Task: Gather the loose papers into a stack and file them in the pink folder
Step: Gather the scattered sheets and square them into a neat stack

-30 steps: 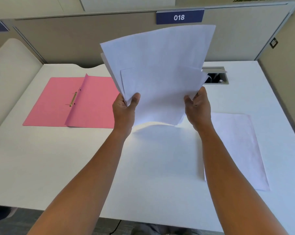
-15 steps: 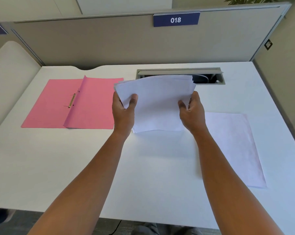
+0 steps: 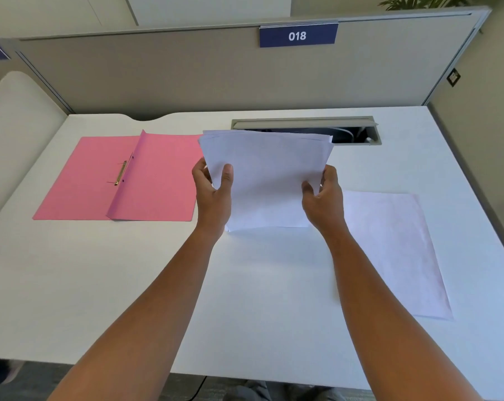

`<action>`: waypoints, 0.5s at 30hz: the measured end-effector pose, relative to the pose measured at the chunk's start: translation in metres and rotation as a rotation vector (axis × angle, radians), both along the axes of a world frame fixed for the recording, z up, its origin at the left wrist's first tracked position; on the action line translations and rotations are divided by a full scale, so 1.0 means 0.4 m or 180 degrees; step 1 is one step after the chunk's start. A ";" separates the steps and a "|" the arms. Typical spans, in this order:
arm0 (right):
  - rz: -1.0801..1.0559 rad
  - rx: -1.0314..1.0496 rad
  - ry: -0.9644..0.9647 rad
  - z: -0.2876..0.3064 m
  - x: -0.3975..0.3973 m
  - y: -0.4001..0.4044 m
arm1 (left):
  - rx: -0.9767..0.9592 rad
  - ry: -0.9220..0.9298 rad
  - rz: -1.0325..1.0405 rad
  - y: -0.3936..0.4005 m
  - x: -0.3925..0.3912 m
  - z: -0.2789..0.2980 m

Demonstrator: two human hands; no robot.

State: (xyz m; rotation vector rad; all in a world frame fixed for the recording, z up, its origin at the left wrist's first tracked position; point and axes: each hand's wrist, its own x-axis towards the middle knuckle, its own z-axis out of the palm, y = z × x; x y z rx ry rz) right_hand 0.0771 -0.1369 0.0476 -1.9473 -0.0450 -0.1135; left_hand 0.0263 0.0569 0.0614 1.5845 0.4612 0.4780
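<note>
- The stack of papers (image 3: 266,178) is propped on its bottom edge on the worktop (image 3: 259,299), just right of the open pink folder (image 3: 158,180).
- Left hand (image 3: 214,192) pinches the left edge and right hand (image 3: 321,195) pinches the right, thumbs on the near face.
- Top edges look a bit fanned, so it's not squared up yet imo.
- Paper's light, floppy and slides on itself. Probably best to grip both side edges low down, or it'll sag.
- One loose sheet (image 3: 389,250) lies flat to the right; it likely needs an edge lifted first.
</note>
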 end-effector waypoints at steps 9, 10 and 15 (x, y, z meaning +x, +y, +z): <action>-0.0143 0.0007 0.0167 -0.041 -0.030 0.010 | 0.0003 0.0869 -0.0452 -0.013 -0.003 -0.061; -0.0164 0.0005 0.0158 -0.042 -0.030 0.009 | 0.0007 0.0806 -0.0450 -0.014 -0.001 -0.062; -0.0229 0.0056 0.0131 -0.034 -0.028 0.003 | -0.0049 0.0570 -0.0288 -0.024 -0.001 -0.055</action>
